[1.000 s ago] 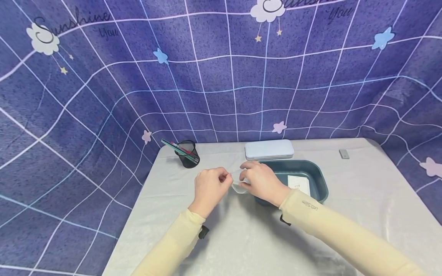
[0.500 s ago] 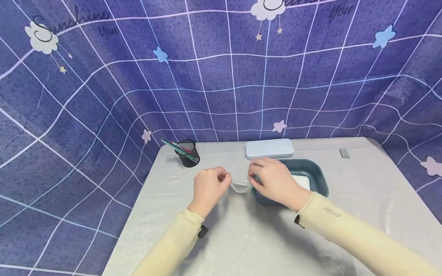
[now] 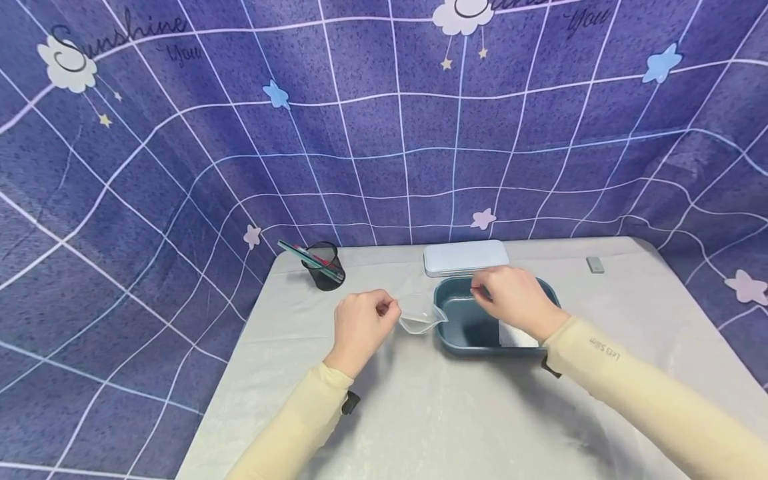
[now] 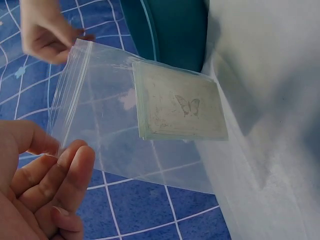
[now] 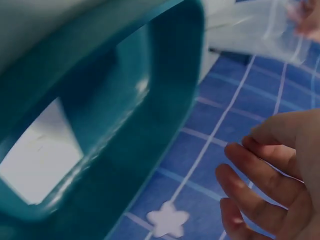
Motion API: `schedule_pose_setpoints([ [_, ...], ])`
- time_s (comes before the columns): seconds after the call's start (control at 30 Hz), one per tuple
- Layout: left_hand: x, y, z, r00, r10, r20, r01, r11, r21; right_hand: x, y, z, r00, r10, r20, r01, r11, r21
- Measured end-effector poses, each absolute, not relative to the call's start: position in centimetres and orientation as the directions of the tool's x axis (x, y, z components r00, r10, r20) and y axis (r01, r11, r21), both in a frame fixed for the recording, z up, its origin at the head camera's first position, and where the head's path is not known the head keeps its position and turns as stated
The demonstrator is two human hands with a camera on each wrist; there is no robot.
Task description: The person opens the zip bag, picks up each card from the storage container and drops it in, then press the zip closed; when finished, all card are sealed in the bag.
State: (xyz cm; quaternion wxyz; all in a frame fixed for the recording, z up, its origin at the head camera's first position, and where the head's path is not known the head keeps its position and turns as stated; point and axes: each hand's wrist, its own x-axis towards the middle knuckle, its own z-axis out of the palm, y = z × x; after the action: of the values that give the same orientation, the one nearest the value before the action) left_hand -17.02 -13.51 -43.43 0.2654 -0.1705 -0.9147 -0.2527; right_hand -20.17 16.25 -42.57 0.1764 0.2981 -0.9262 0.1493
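Note:
In the head view my left hand [image 3: 366,327] pinches the edge of a clear zip bag [image 3: 420,319] between thumb and fingers. The left wrist view shows a thin stack of pale cards [image 4: 182,102] inside this bag, the front one printed with a butterfly. My right hand [image 3: 513,297] is over the teal plastic basin [image 3: 471,351], apart from the bag. Its fingers [image 5: 255,172] are loosely curled with nothing between them in the right wrist view. A white card [image 5: 42,152] lies inside the basin, partly hidden by the right hand in the head view.
Behind the basin lies a pale blue pencil case [image 3: 466,258]. A black mesh pen holder [image 3: 327,275] with several pencils stands at the back left. A small grey block [image 3: 595,265] is at the back right. Purple patterned cloth [image 3: 384,133] hangs behind the table.
My right hand has let go of the bag and moved right over the basin. The bag's right corner now hangs free beside the basin. My left hand stays nearly in place.

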Motion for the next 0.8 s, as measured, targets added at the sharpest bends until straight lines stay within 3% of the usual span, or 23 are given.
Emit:
schedule_pose_setpoints([
  [0.33,-17.1,-13.5,-43.4,-0.801,0.181,0.57,0.446,0.816,0.367,-22.3,20.4,-45.7,-0.843,-0.485,0.233,-0.532,0.818,-0.22],
  [0.8,-17.0,-13.6,-43.5,-0.796,0.193,0.573,0.458,0.811,0.364,-22.6,23.0,-49.0,-0.835,-0.549,0.018,-0.538,0.81,-0.234],
])
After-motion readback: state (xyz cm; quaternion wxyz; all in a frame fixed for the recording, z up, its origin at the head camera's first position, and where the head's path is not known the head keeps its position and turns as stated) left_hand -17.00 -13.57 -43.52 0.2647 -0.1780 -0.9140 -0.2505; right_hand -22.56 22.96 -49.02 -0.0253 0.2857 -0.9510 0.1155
